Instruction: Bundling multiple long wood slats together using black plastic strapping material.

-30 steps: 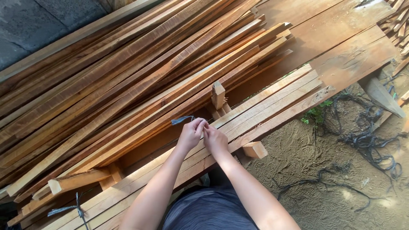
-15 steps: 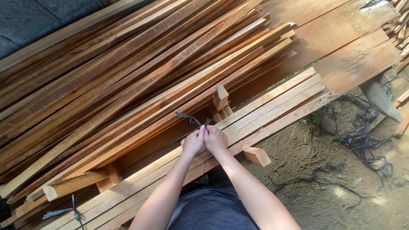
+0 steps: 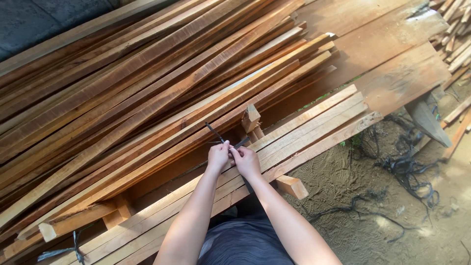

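My left hand (image 3: 218,156) and my right hand (image 3: 246,162) are pressed together over a bundle of pale wooden slats (image 3: 314,127). Both pinch a thin dark strap (image 3: 222,139) whose two loose ends stick up and away from my fingers. The strap runs around the bundle where my hands meet. A short upright wooden block (image 3: 250,119) stands just beyond my hands, between the bundle and a big heap of longer reddish slats (image 3: 147,88).
A second dark strap (image 3: 73,244) is tied on the bundle at the lower left. A short offcut (image 3: 293,186) sticks out under the bundle. Wide planks (image 3: 392,64) lie at the upper right; tangled dark straps (image 3: 407,167) lie on the sandy ground at the right.
My hands have stayed joined on the strap while its loose ends flipped from pointing left to standing upward. The view has shifted slightly.
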